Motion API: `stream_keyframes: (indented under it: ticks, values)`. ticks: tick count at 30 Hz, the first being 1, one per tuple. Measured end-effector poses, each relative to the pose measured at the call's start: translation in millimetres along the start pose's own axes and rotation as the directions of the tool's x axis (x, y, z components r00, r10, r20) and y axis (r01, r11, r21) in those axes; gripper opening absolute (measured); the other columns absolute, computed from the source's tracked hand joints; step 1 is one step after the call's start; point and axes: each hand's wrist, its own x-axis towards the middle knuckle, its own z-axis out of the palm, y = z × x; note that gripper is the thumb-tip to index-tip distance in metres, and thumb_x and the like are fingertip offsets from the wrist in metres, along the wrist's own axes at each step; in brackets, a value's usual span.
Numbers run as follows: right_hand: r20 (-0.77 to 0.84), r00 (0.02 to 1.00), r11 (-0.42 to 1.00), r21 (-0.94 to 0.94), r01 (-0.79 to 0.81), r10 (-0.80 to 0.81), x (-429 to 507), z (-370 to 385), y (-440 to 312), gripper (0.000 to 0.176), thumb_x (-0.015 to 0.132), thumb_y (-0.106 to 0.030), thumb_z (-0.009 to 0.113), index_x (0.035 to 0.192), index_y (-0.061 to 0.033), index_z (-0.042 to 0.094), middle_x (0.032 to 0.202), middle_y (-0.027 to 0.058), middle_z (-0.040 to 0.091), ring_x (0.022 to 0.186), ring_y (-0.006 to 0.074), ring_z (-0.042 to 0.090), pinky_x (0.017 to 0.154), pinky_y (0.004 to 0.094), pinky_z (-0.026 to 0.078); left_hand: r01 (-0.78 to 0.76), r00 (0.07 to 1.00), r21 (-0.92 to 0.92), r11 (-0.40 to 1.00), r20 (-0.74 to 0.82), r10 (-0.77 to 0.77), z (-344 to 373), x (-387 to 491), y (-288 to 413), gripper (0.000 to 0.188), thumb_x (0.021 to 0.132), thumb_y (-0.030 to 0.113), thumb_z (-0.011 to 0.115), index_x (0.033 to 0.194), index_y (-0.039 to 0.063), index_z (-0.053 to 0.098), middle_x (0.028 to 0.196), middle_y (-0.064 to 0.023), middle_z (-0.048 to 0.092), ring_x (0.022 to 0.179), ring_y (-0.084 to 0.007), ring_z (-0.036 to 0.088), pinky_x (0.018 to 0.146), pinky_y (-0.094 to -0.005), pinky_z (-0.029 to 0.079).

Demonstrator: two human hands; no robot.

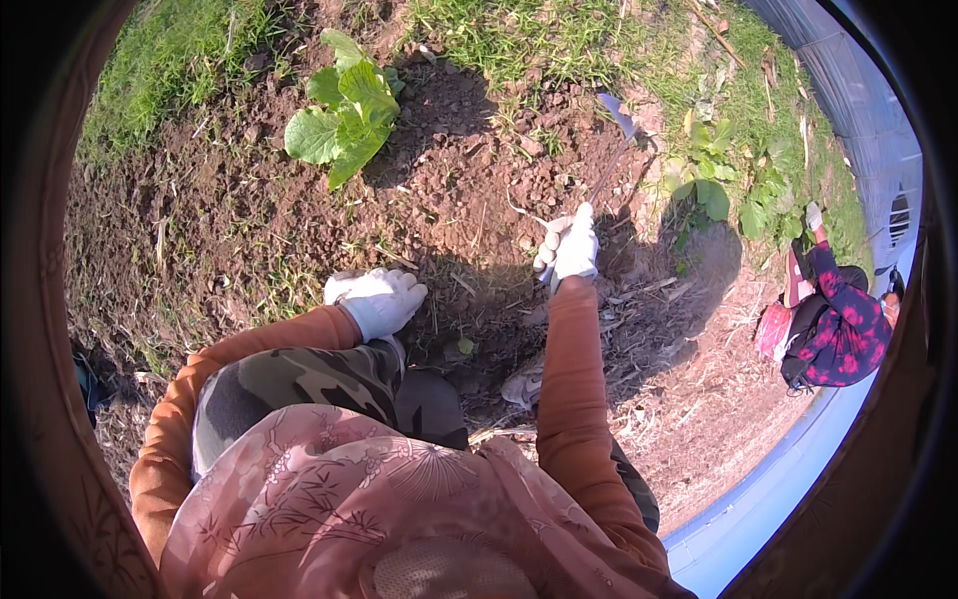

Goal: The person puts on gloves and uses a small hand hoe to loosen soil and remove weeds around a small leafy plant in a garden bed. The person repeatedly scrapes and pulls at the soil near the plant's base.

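My right hand (572,243), in a white work glove, is closed around the handle of a small long-necked hand hoe (615,161). The hoe's thin metal neck points up and to the right, and its blade lies over loose soil near the grass. My left hand (385,299), gloved in white too, rests with curled fingers beside my left knee; whether it holds anything is hidden. A broad-leaved green plant (348,116) stands in the turned brown soil (247,195) beyond my left hand.
Grass (516,37) borders the soil at the top. More leafy plants (703,176) grow at the right. A person in a dark jacket with pink blotches (842,329) crouches at far right. Dry straw (644,322) covers ground beside my right arm. Plastic sheeting (853,90) stands top right.
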Motion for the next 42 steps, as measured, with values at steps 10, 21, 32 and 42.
stream_keyframes:
  ticks: [10, 21, 32, 42]
  values:
    - [-0.013, 0.998, 0.998, 0.029, -0.062, 0.063, -9, 1, 25, 0.062, 0.097, -0.066, 0.033, 0.068, -0.0135, 0.046, 0.047, 0.0001, 0.042, 0.032, 0.0187, 0.039, 0.029, 0.0381, 0.037, 0.040, 0.999, -0.004, 0.999, 0.037, -0.040, -4, 0, 1, 0.022, 0.087, 0.025, 0.056, 0.105, 0.012, 0.060, 0.092, -0.0117, 0.061, 0.087, -0.0325, 0.063, 0.075, -0.0469, 0.051]
    - [0.007, 1.000, 0.991, 0.135, -0.024, 0.023, 108, 27, -35, 0.061, 0.095, -0.068, 0.033, 0.072, -0.0129, 0.046, 0.050, -0.0001, 0.037, 0.037, 0.0181, 0.038, 0.035, 0.0371, 0.034, 0.070, 0.996, 0.008, 0.998, 0.053, -0.070, -8, 0, 2, 0.026, 0.088, 0.027, 0.056, 0.110, 0.013, 0.062, 0.094, -0.0096, 0.062, 0.092, -0.0309, 0.063, 0.076, -0.0494, 0.052]
    - [0.013, 0.979, 0.958, -0.208, -0.197, 0.204, -24, 2, 65, 0.062, 0.099, -0.058, 0.036, 0.067, -0.0075, 0.050, 0.043, 0.0049, 0.040, 0.028, 0.0200, 0.037, 0.025, 0.0361, 0.035, 0.020, 1.000, -0.001, 1.000, 0.020, -0.019, -5, 1, 0, 0.020, 0.090, 0.024, 0.054, 0.103, 0.010, 0.060, 0.091, -0.0112, 0.061, 0.089, -0.0315, 0.063, 0.077, -0.0464, 0.051]
    - [0.104, 0.986, 0.965, -0.239, -0.105, 0.133, -40, -17, 53, 0.061, 0.101, -0.057, 0.033, 0.072, -0.0067, 0.049, 0.048, 0.0043, 0.043, 0.031, 0.0208, 0.040, 0.028, 0.0376, 0.038, 0.033, 0.999, -0.004, 0.999, -0.012, -0.033, -7, -1, 3, 0.018, 0.088, 0.024, 0.053, 0.101, 0.012, 0.059, 0.092, -0.0107, 0.061, 0.090, -0.0321, 0.063, 0.074, -0.0496, 0.052]
